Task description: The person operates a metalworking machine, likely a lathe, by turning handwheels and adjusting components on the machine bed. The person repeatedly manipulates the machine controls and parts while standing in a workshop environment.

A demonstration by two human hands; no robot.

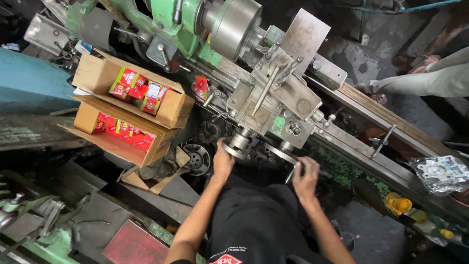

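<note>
Mid-feed step by my read: my left hand [223, 161] was clenched on the round metal handwheel [238, 144] at the lathe carriage [273, 105], right hand [306, 177] grasping the crank handle [292, 172] beside it; next move called for slow, even turning of both. Left of the carriage, two open cardboard boxes [166, 110] held small red packets [139, 90].

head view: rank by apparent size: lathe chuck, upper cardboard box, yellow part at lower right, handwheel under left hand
1. upper cardboard box
2. lathe chuck
3. handwheel under the left hand, partly covered
4. yellow part
Handwheel and yellow part look close in size; this order is unsure.
</note>
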